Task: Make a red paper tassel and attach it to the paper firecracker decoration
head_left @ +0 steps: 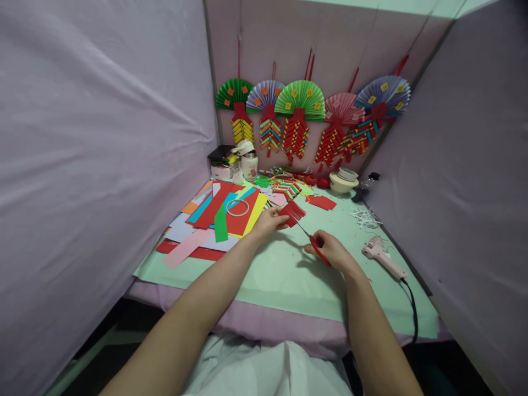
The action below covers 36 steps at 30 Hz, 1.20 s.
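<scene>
From here, the left hand point(267, 222) pinches red paper point(291, 211), finely slit into fringe; at its five o'clock, the right hand point(333, 251) grips red-handled scissors point(319, 251).

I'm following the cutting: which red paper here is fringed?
The small red paper in the left hand, with the red-handled scissors at its edge; the other red papers on the table show no fringe.

Red paper point(292, 212), red scissors hndls point(320, 251), lt-grn tabletop point(284, 286), pale-pink glue gun point(384, 258)
</scene>
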{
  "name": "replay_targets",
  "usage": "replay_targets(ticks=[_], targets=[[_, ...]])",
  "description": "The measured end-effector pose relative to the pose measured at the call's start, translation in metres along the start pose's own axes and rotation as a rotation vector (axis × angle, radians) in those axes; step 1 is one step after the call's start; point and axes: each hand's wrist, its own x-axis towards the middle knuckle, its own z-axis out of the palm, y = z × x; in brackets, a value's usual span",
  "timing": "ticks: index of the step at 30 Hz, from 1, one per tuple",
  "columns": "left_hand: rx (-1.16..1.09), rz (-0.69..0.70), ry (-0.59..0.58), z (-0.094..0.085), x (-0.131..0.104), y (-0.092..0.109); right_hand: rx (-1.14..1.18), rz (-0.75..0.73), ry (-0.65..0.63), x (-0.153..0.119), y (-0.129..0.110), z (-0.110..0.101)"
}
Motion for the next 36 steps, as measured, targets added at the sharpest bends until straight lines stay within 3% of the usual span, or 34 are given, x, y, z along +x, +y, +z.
replay_targets(ticks=[36], targets=[[0.03, 0.003, -0.035, -0.0026, -0.0008, 0.0013, 0.014, -0.002, -0.004, 0.0004, 0.006, 0.0011]])
